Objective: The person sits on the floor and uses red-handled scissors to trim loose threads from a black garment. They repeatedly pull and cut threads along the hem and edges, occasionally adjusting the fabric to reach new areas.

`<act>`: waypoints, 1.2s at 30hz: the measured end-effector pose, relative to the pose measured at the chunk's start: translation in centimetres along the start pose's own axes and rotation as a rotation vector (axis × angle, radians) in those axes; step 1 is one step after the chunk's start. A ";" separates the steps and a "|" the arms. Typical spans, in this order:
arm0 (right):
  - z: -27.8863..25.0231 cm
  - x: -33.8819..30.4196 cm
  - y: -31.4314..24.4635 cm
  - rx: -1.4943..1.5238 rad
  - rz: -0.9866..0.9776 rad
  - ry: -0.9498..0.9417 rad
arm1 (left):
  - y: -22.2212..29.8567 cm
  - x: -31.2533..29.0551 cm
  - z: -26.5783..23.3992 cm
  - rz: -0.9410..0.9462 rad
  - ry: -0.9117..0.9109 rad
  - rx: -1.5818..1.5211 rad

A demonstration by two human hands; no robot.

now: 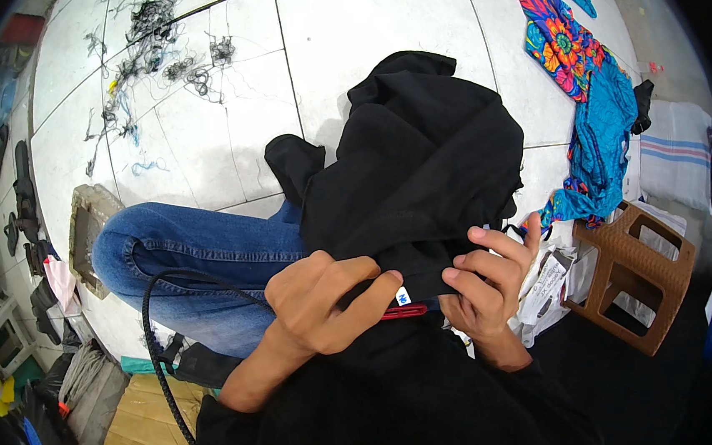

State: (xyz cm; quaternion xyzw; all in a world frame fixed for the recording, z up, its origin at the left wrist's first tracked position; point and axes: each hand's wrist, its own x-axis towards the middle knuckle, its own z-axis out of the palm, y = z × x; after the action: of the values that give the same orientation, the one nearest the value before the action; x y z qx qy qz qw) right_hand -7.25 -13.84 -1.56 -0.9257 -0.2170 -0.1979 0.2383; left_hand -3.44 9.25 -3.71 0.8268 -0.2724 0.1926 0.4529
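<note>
Downward in the head view, a black cloth (418, 155) lies bunched in front of the person, beside the jeans-clad leg (198, 235), its near edge raised between both hands. The left hand (329, 300) is closed on that edge, its fingertip at a small white label (404, 296); just below sits a slotted red object (405, 311) (its kind is unclear). The right hand (490, 283) touches the edge with curled fingertips, though whether it pinches I cannot tell. Loose dark threads (152, 25) litter the tiled floor (373, 20); a brown stool (646, 266) stands at right.
</note>
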 end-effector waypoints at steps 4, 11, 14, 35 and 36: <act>-1.1 2.0 -1.6 0.291 0.007 0.039 | 0.0 0.0 -0.3 -0.037 -0.066 -0.013; -5.2 9.7 -7.0 0.648 -0.165 0.001 | -1.2 -0.5 0.4 0.006 0.030 -0.001; -4.9 10.9 -7.5 0.702 -0.169 0.011 | -0.9 -0.2 0.4 -0.004 0.022 -0.028; 1.0 5.9 -1.1 0.698 0.539 -0.316 | -2.0 -1.7 1.1 0.011 0.117 -0.113; 1.3 6.0 -1.2 0.795 0.596 -0.318 | -2.0 -1.7 1.1 0.020 0.132 -0.122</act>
State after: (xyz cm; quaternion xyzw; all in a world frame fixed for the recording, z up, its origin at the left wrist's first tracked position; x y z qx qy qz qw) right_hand -2.58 -10.34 0.65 -0.8040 -0.0361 0.1192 0.5814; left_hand -3.42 9.65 -6.55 0.7804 -0.2614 0.2340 0.5176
